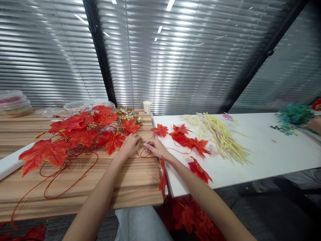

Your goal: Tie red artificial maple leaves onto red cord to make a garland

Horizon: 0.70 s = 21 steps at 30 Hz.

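Note:
My right hand (156, 148) pinches a thin red cord (144, 156) near the seam between the two tables. A loop of that cord hangs just below the fingertips. My left hand (130, 145) is close by on the wood table, its fingers curled together beside a red maple leaf (111, 142); what they hold is hidden. Left of it lies a tangled pile of artificial red maple leaves (82, 136) with red cord. More strung red leaves (181, 138) lie to the right on the white table, and one leaf (163, 177) hangs at the seam.
Behind the pile are gold packets (130, 117), a paper cup (147, 107) and plastic containers (15, 103). Yellow strips (220, 135) and a teal bunch (294, 117) lie on the white table (265, 150). At the right edge shows another person's hand (315, 124). More red leaves (190, 217) are below the table.

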Each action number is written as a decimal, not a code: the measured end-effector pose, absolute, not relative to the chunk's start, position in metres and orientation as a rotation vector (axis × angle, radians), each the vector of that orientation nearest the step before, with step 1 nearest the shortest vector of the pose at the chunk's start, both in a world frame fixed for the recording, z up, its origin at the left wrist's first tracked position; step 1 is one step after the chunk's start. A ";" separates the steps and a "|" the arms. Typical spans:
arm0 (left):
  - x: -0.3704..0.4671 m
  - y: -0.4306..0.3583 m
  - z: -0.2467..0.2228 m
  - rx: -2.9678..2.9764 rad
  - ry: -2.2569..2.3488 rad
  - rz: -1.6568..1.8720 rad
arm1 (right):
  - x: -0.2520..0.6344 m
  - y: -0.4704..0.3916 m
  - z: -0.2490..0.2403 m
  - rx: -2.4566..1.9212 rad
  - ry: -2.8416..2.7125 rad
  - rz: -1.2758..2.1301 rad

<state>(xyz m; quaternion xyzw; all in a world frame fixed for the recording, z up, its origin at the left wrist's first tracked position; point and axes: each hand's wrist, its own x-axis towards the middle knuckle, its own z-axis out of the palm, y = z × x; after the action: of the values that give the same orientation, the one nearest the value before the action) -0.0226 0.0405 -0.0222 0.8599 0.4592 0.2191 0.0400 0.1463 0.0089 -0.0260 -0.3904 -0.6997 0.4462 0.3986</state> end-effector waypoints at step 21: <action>-0.022 0.041 -0.025 2.663 1.408 0.658 | 0.149 0.015 -0.036 -0.976 -1.863 1.029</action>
<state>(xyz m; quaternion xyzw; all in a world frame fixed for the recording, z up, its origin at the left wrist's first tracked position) -0.0218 0.0411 -0.0248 0.8633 0.4564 0.2134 0.0291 0.1487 0.0153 -0.0361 -0.3839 -0.7330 0.4046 0.3894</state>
